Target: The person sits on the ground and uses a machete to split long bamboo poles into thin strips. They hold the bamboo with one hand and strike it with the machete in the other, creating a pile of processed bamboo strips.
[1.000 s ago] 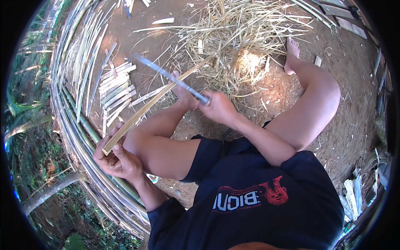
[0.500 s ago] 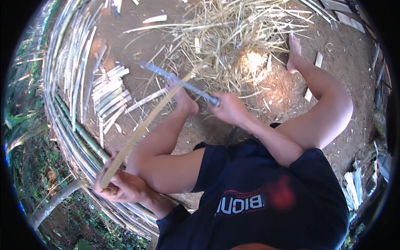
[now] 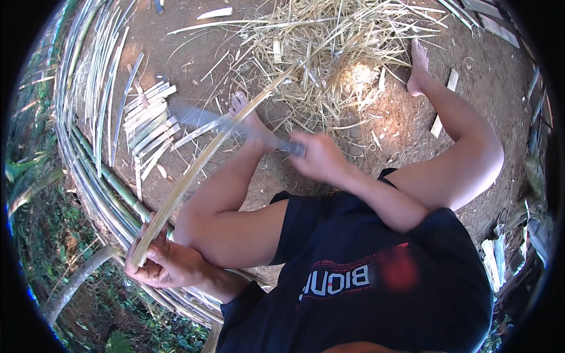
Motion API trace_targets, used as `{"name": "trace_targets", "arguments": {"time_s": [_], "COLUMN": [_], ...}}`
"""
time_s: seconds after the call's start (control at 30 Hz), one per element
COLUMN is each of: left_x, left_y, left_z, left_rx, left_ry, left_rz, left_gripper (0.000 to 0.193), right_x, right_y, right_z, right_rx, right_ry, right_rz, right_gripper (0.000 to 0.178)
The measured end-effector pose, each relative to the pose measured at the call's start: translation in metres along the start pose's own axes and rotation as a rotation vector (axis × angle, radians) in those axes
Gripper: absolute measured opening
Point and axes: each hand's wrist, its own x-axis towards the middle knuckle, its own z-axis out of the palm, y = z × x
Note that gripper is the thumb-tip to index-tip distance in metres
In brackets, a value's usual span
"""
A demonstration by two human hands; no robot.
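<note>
My left hand (image 3: 166, 263) is closed round the near end of a long pale bamboo strip (image 3: 187, 179), which slants up and away to the right over my left shin. My right hand (image 3: 321, 157) grips the handle of a long knife (image 3: 259, 136). Its blade, smeared by motion, points left and crosses the strip near my left foot; whether the edge touches the strip I cannot tell. The strip's far end (image 3: 294, 66) reaches the pile of thin shavings (image 3: 329, 65) beyond my feet.
Short split bamboo pieces (image 3: 154, 120) lie stacked left of my left foot. Long thin strips (image 3: 106, 76) and green bamboo poles (image 3: 109, 176) line the left edge, with plants (image 3: 65, 247) beyond. A flat slat (image 3: 445, 103) lies by my right leg.
The knife and my right hand have come nearer to me and slightly left, with the blade sweeping down along the strip. My left hand and the strip have shifted a little left.
</note>
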Motion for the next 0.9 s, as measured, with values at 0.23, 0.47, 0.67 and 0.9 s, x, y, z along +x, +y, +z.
{"name": "trace_targets", "arguments": {"time_s": [0.23, 0.47, 0.67, 0.9], "left_x": [0.0, 0.005, 0.001, 0.001], "left_y": [-0.005, 0.002, -0.004, -0.007], "left_z": [-0.002, 0.001, 0.009, 0.006], "left_rx": [-0.009, -0.014, 0.015, 0.074], "left_ry": [0.026, 0.034, 0.043, 0.065], "left_rz": [0.018, -0.005, -0.018, -0.034], "left_gripper": [0.034, 0.026, 0.032, 0.035], "right_x": [0.004, 0.036, 0.012, 0.043], "right_y": [-0.006, 0.037, 0.016, 0.066], "right_z": [-0.012, -0.021, -0.007, -0.037], "right_rx": [0.038, -0.023, -0.085, -0.09], "right_ry": [-0.011, -0.064, -0.04, -0.132], "right_rz": [-0.13, 0.24, 0.037, 0.266], "right_gripper": [0.013, 0.014, 0.022, 0.019]}}
